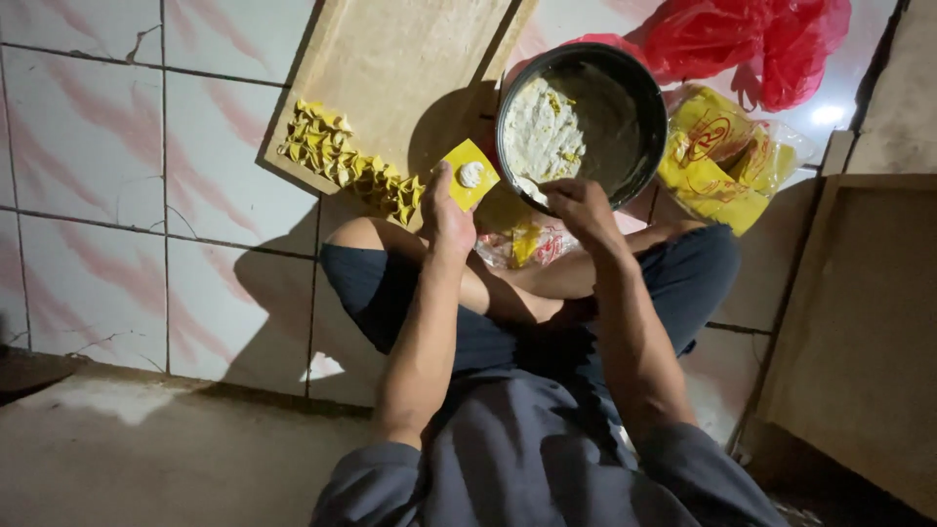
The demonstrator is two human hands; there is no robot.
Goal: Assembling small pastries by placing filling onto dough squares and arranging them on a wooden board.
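One yellow wrapper (469, 173) sits flat on the left hand (447, 210), fingers pressed together under it, thumb at its near edge; a small white dab of filling (471, 174) lies at its middle. The wrapper hovers between the near right corner of the wooden board (390, 59) and the rim of the dark bowl (639, 93).

Right hand (578, 203) is at the bowl's near rim, fingers pinched on what looks like a small scraper with white paste on it; can't tell exactly what tool.

Bowl holds pale filling heaped on its left side. Folded yellow dumplings (346, 161) run in a row along the board's near edge, touching each other. Bag of more wrappers (717, 156) lies just right of the bowl, red plastic bag (752, 44) behind it. Person sits cross-legged on the tiled floor (88, 146).

Judgement: to do this step well, keep the dab small and centred, wrapper level, edges clean of paste so the fold seals.
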